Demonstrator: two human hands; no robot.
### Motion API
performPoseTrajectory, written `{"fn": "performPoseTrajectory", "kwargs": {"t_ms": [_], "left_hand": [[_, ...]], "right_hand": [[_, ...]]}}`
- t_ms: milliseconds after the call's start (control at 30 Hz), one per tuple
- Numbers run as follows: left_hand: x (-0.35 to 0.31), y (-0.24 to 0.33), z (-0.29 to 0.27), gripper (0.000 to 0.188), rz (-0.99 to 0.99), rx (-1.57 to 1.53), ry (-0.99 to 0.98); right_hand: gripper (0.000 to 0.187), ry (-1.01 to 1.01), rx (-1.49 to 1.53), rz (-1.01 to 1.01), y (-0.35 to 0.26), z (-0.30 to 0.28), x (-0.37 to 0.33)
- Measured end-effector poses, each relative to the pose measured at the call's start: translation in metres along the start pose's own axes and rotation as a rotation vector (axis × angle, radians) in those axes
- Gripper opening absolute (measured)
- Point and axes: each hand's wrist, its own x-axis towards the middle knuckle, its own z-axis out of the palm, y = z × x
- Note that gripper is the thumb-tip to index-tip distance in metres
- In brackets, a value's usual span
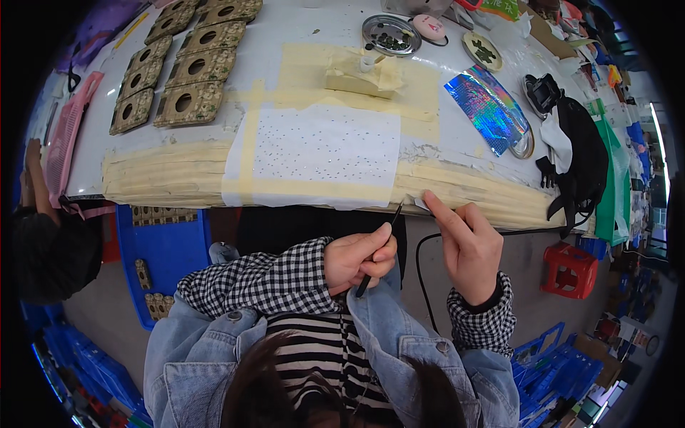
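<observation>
The left hand [359,259] is curled shut around a thin black tool [379,246], gripped like a pen, its tip pointing up toward the front edge of the bench [178,178]. The right hand [467,246] is partly closed: thumb and forefinger pinch a tiny pale piece [419,203] just below the bench edge, the other fingers folded in. The tool tip sits just beside that piece; whether they touch cannot be told. Both hands hover below the bench edge, close together but apart.

On the bench, just above the hands, lies a white sheet [325,153] dotted with small dark specks, taped down with wide beige tape. Behind the sheet rests a beige foam block [360,75]. To the right of the sheet is a shiny iridescent foil sheet [487,107], and beyond it a round metal dish [391,34] holding dark bits. Left of the sheet lie rows of patterned square plates [189,68], each with a round hole. A black cable [421,278] runs down from the bench edge beside the right hand. A blue crate [171,250] stands on the floor under the bench, left of the left hand, and a red stool [569,269] right of the right hand.
</observation>
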Motion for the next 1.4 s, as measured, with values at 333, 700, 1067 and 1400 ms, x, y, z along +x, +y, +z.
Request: {"fn": "performPoseTrajectory", "kwargs": {"t_ms": [333,700,1067,1400], "left_hand": [[-0.001,-0.001,0.004,0.038,0.069,-0.027,0.02],[0.0,-0.001,0.004,0.039,0.101,-0.064,0.069],[0.009,-0.009,-0.003,0.043,0.167,-0.282,-0.055],[0.007,-0.007,0.0,0.045,0.102,-0.344,-0.06]], "right_hand": [[0.044,0.006,-0.016,-0.011,-0.002,0.002,0.001],[0.045,0.024,-0.033,-0.014,-0.005,0.002,0.003],[0.044,0.042,-0.066,-0.014,-0.005,0.006,0.002],[0.048,0.043,-0.052,-0.043,-0.004,0.006,-0.001]]}}
